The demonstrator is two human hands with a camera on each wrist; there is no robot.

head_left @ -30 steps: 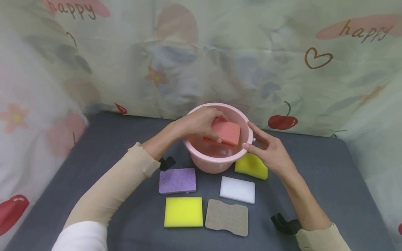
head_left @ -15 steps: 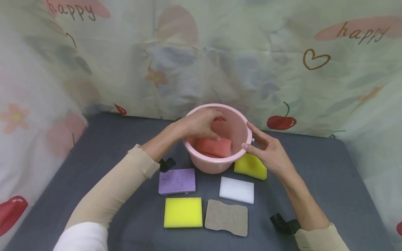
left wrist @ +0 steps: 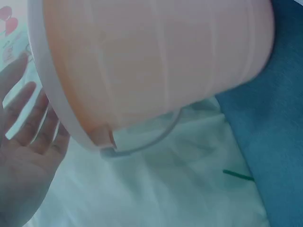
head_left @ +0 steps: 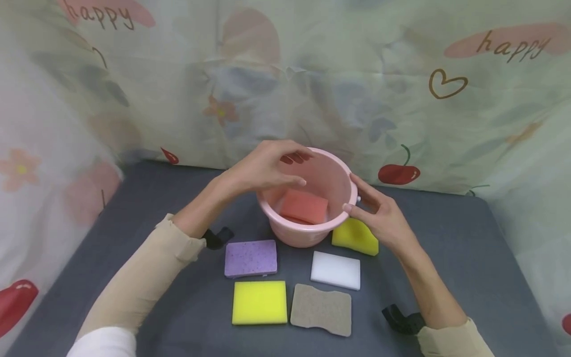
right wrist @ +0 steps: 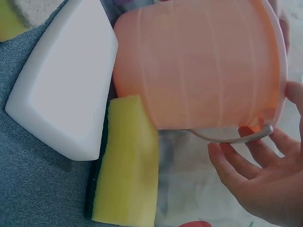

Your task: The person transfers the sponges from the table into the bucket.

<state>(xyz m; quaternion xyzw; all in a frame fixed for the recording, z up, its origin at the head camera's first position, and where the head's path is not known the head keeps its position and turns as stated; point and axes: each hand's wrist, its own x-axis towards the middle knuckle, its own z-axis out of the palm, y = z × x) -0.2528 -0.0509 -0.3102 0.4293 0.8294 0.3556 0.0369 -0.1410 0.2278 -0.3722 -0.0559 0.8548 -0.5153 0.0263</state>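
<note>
A pink plastic bucket (head_left: 299,233) stands on the dark cloth, its handle (right wrist: 232,140) hanging at the side in the right wrist view. Inside it lies a coral-red sponge (head_left: 305,206). Over the bucket's left rim is my left hand (head_left: 267,168), fingers loosely spread and holding nothing. My right hand (head_left: 383,215) holds the bucket's right rim, thumb on the edge and fingers around the outside near the handle's end. Just below that hand, a yellow sponge (head_left: 355,237) with a dark scouring side rests against the bucket's foot.
In front of the bucket lie a purple sponge (head_left: 251,259), a white sponge (head_left: 335,270), a bright yellow sponge (head_left: 259,303) and a grey-brown sponge (head_left: 321,310) with wavy sides. A patterned curtain (head_left: 285,99) hangs behind and along both sides of the table.
My left hand lowered the coral-red sponge into the bucket and let it go, then rose leftward to the rim. My right hand has stayed on the bucket.
</note>
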